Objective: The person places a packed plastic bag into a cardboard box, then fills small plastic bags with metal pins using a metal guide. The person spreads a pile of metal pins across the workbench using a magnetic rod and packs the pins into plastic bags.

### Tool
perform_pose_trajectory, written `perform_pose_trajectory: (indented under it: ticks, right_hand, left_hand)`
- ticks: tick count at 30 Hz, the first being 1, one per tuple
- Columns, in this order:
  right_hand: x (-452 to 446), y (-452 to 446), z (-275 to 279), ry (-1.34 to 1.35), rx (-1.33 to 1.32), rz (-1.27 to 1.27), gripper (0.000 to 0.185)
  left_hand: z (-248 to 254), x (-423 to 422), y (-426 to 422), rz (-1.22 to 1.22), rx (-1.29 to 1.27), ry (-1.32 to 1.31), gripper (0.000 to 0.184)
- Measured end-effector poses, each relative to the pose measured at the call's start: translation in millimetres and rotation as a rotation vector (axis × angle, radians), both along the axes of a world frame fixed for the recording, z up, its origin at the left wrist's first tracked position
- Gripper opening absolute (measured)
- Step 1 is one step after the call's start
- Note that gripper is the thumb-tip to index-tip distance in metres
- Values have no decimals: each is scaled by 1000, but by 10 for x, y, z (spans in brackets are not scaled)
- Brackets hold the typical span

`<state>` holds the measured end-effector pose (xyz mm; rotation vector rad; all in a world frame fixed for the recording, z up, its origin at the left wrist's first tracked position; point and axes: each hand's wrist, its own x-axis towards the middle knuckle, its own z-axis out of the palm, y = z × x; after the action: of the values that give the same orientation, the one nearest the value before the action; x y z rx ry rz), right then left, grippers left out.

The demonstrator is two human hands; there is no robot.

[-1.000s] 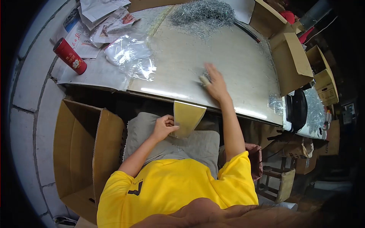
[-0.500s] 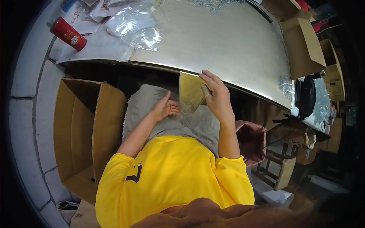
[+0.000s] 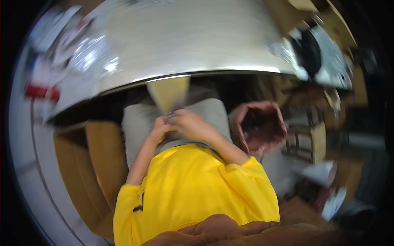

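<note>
My left hand [image 3: 159, 129] and my right hand [image 3: 189, 123] meet over my lap, both blurred by motion. Their fingers are closed around a small greyish, shiny bit [image 3: 168, 116] that is too smeared to name. Just above them, a flat yellowish sheet [image 3: 169, 92] hangs at the table's front edge and narrows down towards my fingers. Whether its lower tip touches them, I cannot tell. Grey cloth [image 3: 137, 121] covers my lap beneath both hands.
Ahead spans a metal-topped table [image 3: 188, 41], with clear plastic bags [image 3: 92, 55] and a red can [image 3: 42, 92] on the left. An open cardboard box [image 3: 104, 160] stands at my left. At my right are a reddish sack [image 3: 262, 141] and a wooden stool [image 3: 318, 141].
My right hand has come down from beside the yellowish sheet to join my left hand below it. The fingers of both have closed. The camera view has turned, shifting the surroundings.
</note>
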<state>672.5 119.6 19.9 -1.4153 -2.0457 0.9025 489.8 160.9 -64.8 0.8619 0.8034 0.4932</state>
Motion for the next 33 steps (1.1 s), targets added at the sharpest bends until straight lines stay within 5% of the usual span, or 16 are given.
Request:
perform_pose_trajectory:
  ticks: [5, 14, 17, 20, 22, 28, 33]
  right_hand:
    - [-117, 8, -212, 44, 270, -270, 18]
    - [46, -45, -276, 186, -108, -18, 22]
    - [109, -23, -247, 329, -57, -62, 24]
    - [213, -10, -123, 501, 58, -180, 26]
    - [368, 37, 44, 647, 60, -317, 26]
    - [416, 52, -26, 459, 49, -165, 26]
    - [431, 163, 120, 422, 25, -230, 17]
  left_hand:
    - [-122, 7, -4, 61, -8, 39, 34]
    - [-676, -331, -29, 19, -128, 81, 43]
    - [-449, -260, -116, -58, -370, 146, 41]
    - [251, -20, -98, -178, -144, 70, 38]
    - [214, -54, -55, -111, -54, 167, 40]
    - [560, 116, 136, -76, 280, 160, 53]
    - [785, 155, 262, 19, 220, 86, 53]
